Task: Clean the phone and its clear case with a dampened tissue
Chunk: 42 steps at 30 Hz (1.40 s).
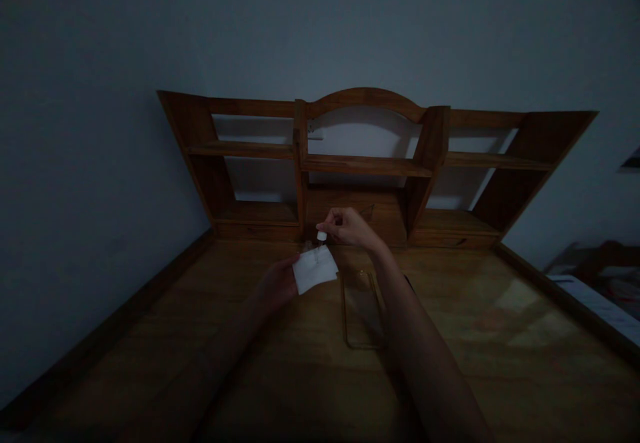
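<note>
Above the wooden desk (490, 376), the right hand (350, 227) pinches a white-capped dropper (321, 236) over a white tissue (315, 269), gripped by the left hand (276, 286). A clear rectangular pane (361, 309) lies just beside them.

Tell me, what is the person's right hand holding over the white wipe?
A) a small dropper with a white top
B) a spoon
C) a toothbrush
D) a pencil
A. The right hand pinches a small dropper with a white top, and its clear tip points down at the white wipe held in the left hand.
</note>
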Motion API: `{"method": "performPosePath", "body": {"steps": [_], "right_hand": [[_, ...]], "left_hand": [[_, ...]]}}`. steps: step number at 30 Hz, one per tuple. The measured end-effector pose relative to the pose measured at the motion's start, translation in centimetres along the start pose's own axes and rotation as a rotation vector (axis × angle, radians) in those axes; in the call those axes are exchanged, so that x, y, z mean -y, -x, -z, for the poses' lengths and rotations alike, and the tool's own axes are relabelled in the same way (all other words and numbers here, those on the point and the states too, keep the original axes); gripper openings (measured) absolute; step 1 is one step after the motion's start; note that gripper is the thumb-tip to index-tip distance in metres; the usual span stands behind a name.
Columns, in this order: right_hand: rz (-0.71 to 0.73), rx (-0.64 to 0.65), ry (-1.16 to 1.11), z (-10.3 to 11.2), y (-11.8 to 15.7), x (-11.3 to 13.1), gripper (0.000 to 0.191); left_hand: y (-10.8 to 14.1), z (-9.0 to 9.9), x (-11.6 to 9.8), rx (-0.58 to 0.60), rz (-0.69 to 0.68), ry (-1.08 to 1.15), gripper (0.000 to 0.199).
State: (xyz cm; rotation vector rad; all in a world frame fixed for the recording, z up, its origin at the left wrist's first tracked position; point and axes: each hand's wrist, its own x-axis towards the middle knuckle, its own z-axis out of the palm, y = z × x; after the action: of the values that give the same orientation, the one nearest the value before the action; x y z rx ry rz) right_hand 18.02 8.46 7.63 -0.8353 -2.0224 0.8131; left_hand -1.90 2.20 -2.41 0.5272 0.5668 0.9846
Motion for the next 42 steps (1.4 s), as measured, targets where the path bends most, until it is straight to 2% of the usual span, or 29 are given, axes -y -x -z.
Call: {"method": "performPosePath", "body": {"steps": [3, 8, 15, 20, 29, 34, 42], "right_hand": [[0.02, -0.019, 0.018, 0.2, 0.0, 0.0, 0.032], [0.031, -0.07, 0.015, 0.7, 0.1, 0.5, 0.034], [0.08, -0.282, -0.078, 0.7, -0.5, 0.4, 0.033], [0.108, -0.371, 0.021, -0.3, -0.9, -0.5, 0.031], [0.165, -0.323, 0.197, -3.1, -0.9, -0.5, 0.021], [0.169, -0.316, 0.256, -3.2, -0.9, -0.6, 0.017], [0.156, -0.247, 0.343, -3.7, -0.8, -1.1, 0.017]], "left_hand": [[0.0, 0.2, -0.1, 0.046, 0.01, 0.041, 0.049], [0.1, 0.2, -0.1, 0.033, 0.018, 0.033, 0.05], [0.0, 0.5, 0.1, 0.045, 0.038, -0.019, 0.053], [0.0, 0.2, 0.2, 0.022, 0.076, -0.032, 0.051], [-0.1, 0.6, 0.2, -0.013, 0.088, -0.046, 0.046], [0.2, 0.3, 0.2, 0.004, 0.079, -0.054, 0.048], [0.3, -0.2, 0.1, -0.037, 0.087, -0.032, 0.049]]}}
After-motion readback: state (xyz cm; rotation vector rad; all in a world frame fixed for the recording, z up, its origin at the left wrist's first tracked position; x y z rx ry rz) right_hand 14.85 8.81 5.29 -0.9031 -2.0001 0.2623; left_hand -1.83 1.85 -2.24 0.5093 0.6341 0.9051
